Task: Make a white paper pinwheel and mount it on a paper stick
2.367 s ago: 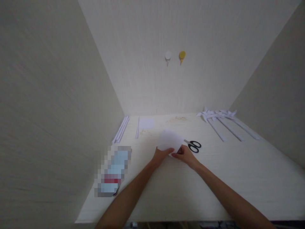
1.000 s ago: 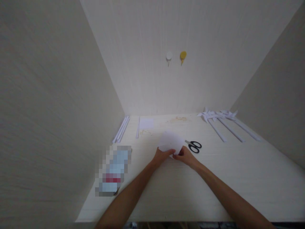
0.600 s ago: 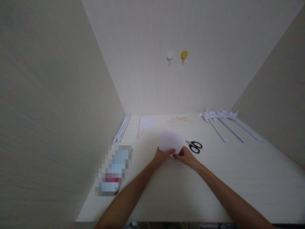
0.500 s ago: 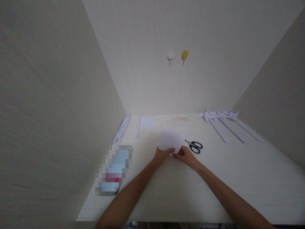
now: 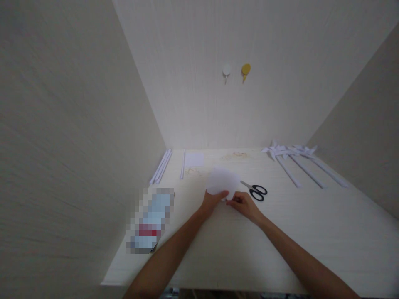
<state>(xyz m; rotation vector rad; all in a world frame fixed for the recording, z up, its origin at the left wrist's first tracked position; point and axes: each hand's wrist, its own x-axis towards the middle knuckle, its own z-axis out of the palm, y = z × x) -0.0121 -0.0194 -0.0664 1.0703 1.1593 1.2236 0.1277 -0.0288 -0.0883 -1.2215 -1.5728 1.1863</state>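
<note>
Pale walls (image 5: 199,104) enclose a white tabletop (image 5: 237,257). Left hand (image 5: 212,203): thumb flat on the near edge of a white paper sheet (image 5: 222,179), remaining fingers beneath and hidden; the sheet is clamped between them. Right hand (image 5: 245,204): thumb and forefinger nearly together at the sheet's near corner, other fingers curled. Whether paper is caught between these tips cannot be told.

Key relation: the sheet extends forward of the left thumb and forward-left of the right fingertips, one corner toward the person. It appears roughly square, without a clear long axis. Both hands are close; the left has the larger hold.

Just right of the sheet: scissors (image 5: 257,192), blades toward the paper, handles pointing away, nearer the right hand. Farther out: rolled paper sticks (image 5: 161,167) at left; pinwheel-like paper shapes (image 5: 286,151) at far right.
</note>
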